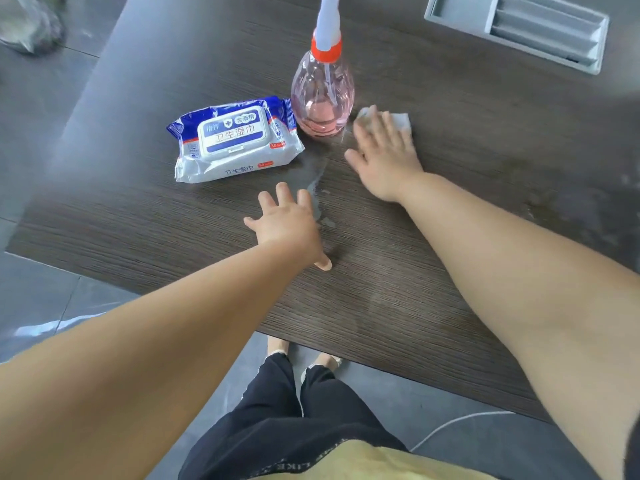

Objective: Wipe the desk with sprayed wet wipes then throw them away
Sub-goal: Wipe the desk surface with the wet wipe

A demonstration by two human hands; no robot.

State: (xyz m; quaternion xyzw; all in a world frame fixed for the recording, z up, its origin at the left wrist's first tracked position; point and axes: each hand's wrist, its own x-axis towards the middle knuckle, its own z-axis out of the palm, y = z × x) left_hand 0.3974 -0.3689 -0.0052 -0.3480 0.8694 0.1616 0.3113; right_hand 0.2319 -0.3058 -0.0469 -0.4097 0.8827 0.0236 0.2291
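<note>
Where the white wet wipe (400, 121) lies flat on the dark wood-grain desk (450, 258), just right of the pink spray bottle (322, 95), the right hand (386, 154) presses it with straight, close-set fingers. The left hand (287, 225) rests nearer, fingers spread on the desk beside a wet streak (317, 187). Left of the bottle lies a blue-and-white pack (235, 138) labelled "卫生湿巾" and "80".

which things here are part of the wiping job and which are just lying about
For the job: wet wipe pressed flat under the right hand; pink spray bottle; wet wipes pack; desk.
Lying about: grey cable tray set in the desk; plastic bag on the floor; white cable on the floor.
</note>
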